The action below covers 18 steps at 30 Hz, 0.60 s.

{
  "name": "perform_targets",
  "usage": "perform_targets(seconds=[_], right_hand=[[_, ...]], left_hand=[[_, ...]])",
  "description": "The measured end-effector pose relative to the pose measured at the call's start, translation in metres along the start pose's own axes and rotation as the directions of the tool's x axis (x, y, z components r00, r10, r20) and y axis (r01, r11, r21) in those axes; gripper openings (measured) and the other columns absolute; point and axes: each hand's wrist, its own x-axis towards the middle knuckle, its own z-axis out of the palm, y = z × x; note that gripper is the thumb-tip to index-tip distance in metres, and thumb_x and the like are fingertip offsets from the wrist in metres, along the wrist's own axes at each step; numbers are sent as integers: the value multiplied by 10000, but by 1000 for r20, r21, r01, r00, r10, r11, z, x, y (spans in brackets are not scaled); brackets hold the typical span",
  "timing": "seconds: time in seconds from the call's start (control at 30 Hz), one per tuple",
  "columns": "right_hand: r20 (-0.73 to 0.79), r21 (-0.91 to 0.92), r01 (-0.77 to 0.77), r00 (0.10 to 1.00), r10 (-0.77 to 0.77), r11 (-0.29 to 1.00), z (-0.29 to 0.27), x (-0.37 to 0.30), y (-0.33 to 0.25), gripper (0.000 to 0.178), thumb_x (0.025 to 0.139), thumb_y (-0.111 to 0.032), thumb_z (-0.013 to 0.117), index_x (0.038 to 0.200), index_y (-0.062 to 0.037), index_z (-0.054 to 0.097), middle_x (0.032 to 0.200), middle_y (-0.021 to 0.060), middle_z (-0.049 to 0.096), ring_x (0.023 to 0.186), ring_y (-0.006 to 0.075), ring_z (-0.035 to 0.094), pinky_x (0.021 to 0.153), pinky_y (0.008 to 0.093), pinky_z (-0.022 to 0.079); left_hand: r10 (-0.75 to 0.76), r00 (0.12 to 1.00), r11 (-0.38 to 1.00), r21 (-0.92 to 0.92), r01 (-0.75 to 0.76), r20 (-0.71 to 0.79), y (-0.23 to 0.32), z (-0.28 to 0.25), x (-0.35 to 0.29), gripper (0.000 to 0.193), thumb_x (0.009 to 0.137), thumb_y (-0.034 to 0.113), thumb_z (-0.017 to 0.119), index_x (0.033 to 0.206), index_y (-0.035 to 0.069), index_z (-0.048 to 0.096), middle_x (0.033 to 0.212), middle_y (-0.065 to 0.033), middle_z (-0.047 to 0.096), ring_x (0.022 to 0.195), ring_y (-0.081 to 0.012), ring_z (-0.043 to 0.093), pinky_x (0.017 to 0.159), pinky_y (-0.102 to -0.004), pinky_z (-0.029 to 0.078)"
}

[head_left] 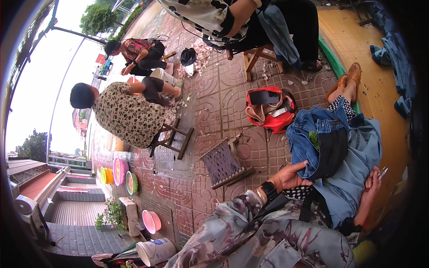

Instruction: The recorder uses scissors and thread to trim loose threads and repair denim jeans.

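Note:
Blue denim trousers lie bunched across my lap, with a dark inner waist panel turned up and a small green tuft on the cloth. My left hand, with a dark watch at its wrist, pinches the near edge of the denim between thumb and fingers. At the right side of the garment my right hand is closed around small metal snips, whose tips stick out past the fingers. The snips are apart from the cloth held on the left; most of their handle is hidden.
An open red bag with a dark phone sits on the paving ahead. Left of it lies a low woven stool. Several people sit on stools beyond. More denim is piled far right. A white bucket stands lower left.

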Motion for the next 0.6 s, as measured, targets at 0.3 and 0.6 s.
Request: perform_targets(seconds=[0.3,0.6], right_hand=[[-16,-16,-10,1000,10,1000,-2,2,4,211,889,-151,508,1054,-22,534,738,-18,517,458,15,306,417,174,247],[-24,-20,24,999,-24,1000,-6,1,1,227,886,-172,516,1057,-22,528,726,-22,492,459,8,308,412,172,240]], left_hand=[[-11,1000,1000,6,10,14,1,-4,2,335,878,264,522,1153,73,497,1060,-77,597,953,-206,579,799,-420,475],[50,999,999,-13,-50,-19,-6,7,-1,339,862,257,545,1153,89,497,1068,-55,594,966,-204,570,822,-436,457]])
